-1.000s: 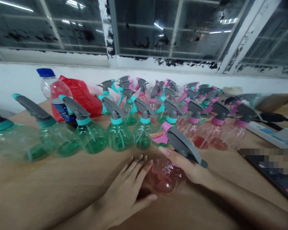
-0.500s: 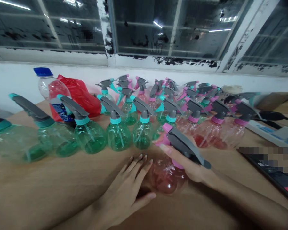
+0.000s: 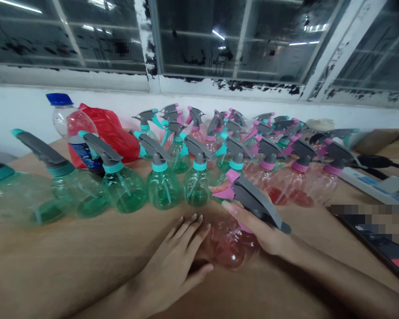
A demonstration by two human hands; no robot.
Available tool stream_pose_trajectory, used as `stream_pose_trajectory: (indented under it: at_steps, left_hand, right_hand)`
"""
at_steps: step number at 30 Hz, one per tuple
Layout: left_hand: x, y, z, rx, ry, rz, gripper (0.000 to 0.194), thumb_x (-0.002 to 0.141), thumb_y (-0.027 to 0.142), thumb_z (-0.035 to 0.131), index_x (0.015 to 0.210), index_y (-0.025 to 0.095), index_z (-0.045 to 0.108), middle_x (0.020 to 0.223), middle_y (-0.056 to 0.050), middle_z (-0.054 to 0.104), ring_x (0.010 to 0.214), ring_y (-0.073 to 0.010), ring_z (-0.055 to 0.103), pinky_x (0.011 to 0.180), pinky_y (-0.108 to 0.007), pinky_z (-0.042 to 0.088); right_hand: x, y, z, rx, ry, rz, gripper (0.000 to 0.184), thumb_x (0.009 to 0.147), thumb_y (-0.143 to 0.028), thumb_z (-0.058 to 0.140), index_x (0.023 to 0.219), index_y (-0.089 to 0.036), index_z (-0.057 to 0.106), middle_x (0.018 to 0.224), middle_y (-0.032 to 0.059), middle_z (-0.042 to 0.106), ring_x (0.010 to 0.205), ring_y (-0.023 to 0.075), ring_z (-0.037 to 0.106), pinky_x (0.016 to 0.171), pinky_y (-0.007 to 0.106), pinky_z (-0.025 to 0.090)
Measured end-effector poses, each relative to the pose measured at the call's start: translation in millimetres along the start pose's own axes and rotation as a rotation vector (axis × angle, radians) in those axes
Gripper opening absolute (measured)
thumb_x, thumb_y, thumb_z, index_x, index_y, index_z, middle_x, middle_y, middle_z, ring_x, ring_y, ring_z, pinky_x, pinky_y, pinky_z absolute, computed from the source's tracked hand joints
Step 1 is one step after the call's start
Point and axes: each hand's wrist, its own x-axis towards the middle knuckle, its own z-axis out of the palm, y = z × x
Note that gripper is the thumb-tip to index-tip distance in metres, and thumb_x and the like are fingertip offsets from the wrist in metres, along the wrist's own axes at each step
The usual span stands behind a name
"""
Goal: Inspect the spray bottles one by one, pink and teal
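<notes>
A pink spray bottle (image 3: 231, 248) with a grey and pink trigger head stands tilted on the wooden table in front of me. My right hand (image 3: 257, 226) is wrapped round its head and neck, the index finger near the pink trigger. Beside the bottle, on its left, my left hand (image 3: 182, 252) rests palm down with fingers stretched out; whether its fingertips touch the bottle I cannot tell. Just beyond my hands stands a row of spray bottles, among them a green spray bottle (image 3: 197, 190) and a pink spray bottle (image 3: 292, 186).
More spray bottles crowd the back along the white wall (image 3: 23, 110). At the left back stand a clear bottle with a blue cap (image 3: 59, 99) and a red plastic bag (image 3: 116, 133). A dark flat object (image 3: 375, 239) lies at the right edge, partly blurred out.
Almost nothing differs. The trigger head in my right hand has shifted very slightly, and my left hand lies practically where it was.
</notes>
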Motion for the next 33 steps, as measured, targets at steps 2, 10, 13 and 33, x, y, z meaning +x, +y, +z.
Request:
stream_pose_trajectory:
  at_steps: [2, 10, 13, 33]
  left_hand:
    - [-0.4, -0.1, 0.6, -0.001, 0.010, 0.001, 0.058, 0.095, 0.049, 0.047, 0.140, 0.014, 0.036, 0.144, -0.012, 0.040, 0.132, -0.0273, 0.035, 0.107, -0.045, 0.031]
    - [-1.4, 0.2, -0.2, 0.028, 0.002, 0.019, 0.053, 0.094, 0.050, 0.048, 0.133, 0.014, 0.048, 0.143, -0.013, 0.042, 0.130, -0.0299, 0.038, 0.104, -0.048, 0.035]
    - [-1.1, 0.7, -1.7, 0.031, -0.004, 0.015, 0.053, 0.094, 0.049, 0.048, 0.133, 0.014, 0.048, 0.143, -0.014, 0.041, 0.131, -0.0303, 0.038, 0.104, -0.048, 0.035]
    - [-0.7, 1.3, -2.7, 0.041, -0.014, 0.021, 0.053, 0.095, 0.049, 0.048, 0.134, 0.014, 0.046, 0.142, -0.012, 0.042, 0.131, -0.0294, 0.038, 0.104, -0.048, 0.035]
  right_hand:
    - [0.4, -1.4, -0.3, 0.013, -0.008, 0.009, 0.009, 0.086, -0.031, 0.056, 0.081, -0.024, 0.053, 0.064, -0.0049, 0.044, 0.054, 0.0119, 0.043, 0.052, 0.028, 0.040]
    - [-1.3, 3.1, 0.5, 0.035, -0.023, 0.028, 0.012, 0.086, -0.035, 0.056, 0.091, -0.025, 0.055, 0.074, -0.0021, 0.050, 0.065, 0.0151, 0.051, 0.063, 0.032, 0.046]
    - [-2.2, 6.2, 1.0, 0.046, -0.022, 0.035, 0.013, 0.086, -0.036, 0.056, 0.093, -0.025, 0.056, 0.076, -0.0014, 0.052, 0.069, 0.0160, 0.052, 0.069, 0.034, 0.047]
    - [1.7, -2.8, -3.2, -0.016, -0.033, 0.001, 0.008, 0.083, -0.032, 0.057, 0.080, -0.025, 0.055, 0.071, -0.0011, 0.053, 0.065, 0.0170, 0.052, 0.056, 0.032, 0.044]
